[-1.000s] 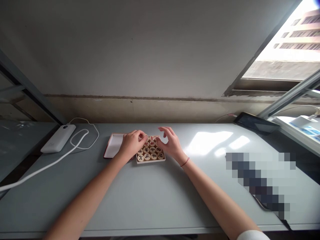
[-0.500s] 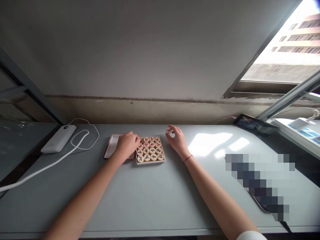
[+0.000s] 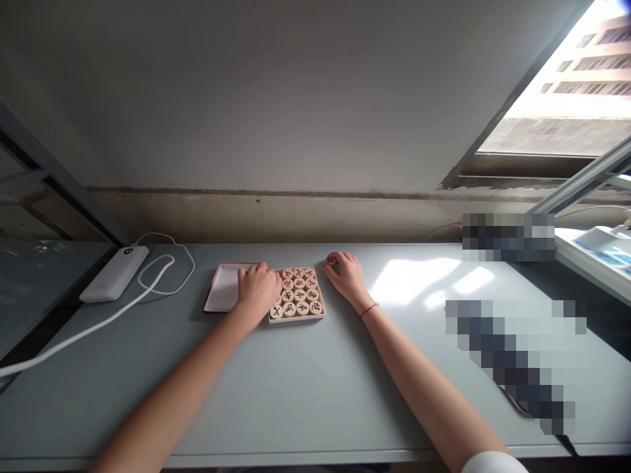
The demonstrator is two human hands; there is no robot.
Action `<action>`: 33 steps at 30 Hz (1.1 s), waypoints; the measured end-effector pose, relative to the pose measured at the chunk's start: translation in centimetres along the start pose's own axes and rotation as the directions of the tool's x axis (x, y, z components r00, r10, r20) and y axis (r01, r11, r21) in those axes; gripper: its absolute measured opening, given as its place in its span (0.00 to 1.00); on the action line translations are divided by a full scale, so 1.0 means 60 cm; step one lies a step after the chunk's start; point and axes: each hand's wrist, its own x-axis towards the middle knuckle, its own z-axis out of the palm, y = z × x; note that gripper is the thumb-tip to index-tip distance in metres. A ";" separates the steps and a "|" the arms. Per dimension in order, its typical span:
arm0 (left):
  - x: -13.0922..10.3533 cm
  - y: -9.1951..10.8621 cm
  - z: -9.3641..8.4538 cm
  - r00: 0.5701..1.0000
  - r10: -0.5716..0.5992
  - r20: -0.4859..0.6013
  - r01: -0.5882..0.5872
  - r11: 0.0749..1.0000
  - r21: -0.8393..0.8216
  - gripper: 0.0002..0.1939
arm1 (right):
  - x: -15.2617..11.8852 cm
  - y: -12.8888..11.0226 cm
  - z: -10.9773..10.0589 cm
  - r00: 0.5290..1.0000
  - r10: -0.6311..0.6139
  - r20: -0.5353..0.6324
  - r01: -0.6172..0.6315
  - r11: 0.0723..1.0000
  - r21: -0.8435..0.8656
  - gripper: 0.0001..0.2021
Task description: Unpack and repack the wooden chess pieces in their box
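A shallow open box (image 3: 297, 320) holds rows of round wooden Chinese chess pieces (image 3: 300, 295), some with red characters and some with black. My left hand (image 3: 259, 290) rests over the box's left side, fingers curled. It covers part of the left column, and whatever lies under its fingertips is hidden. Beyond the box's right back corner, my right hand (image 3: 348, 276) pinches one red-marked Chinese chess piece (image 3: 332, 260) between thumb and fingers, close to the desk top. The box lid (image 3: 223, 289) lies inside up, left of the box and partly behind my left hand.
A white power bank (image 3: 114, 272) with a white cable (image 3: 93, 335) sits on the grey desk (image 3: 296, 394) at the left. Blurred-out objects lie at the right, one near the back and one nearer the front. A wall rises behind the desk.
My left hand has shifted slightly right, further over the box's left column. My right hand has lowered a little, and the piece in it has tilted and is now partly hidden.
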 end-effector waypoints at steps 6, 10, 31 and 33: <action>0.001 -0.008 0.002 1.000 -0.012 -0.016 0.010 0.996 -0.091 0.15 | -0.001 0.000 0.002 1.000 0.008 -0.003 -0.008 1.000 -0.001 0.08; 0.003 -0.012 -0.001 1.000 0.017 -0.021 -0.020 0.991 -0.132 0.12 | 0.000 -0.002 -0.003 1.000 0.025 -0.006 -0.025 0.999 0.022 0.08; 0.008 -0.017 -0.025 0.967 0.060 -0.246 -0.183 0.835 -0.518 0.12 | -0.010 -0.037 -0.041 0.963 -0.219 -0.157 0.227 0.973 0.034 0.09; 0.018 -0.038 -0.013 0.980 0.071 -0.188 -0.147 0.892 -0.427 0.13 | -0.005 -0.014 -0.037 0.984 -0.163 -0.069 0.164 0.986 -0.001 0.09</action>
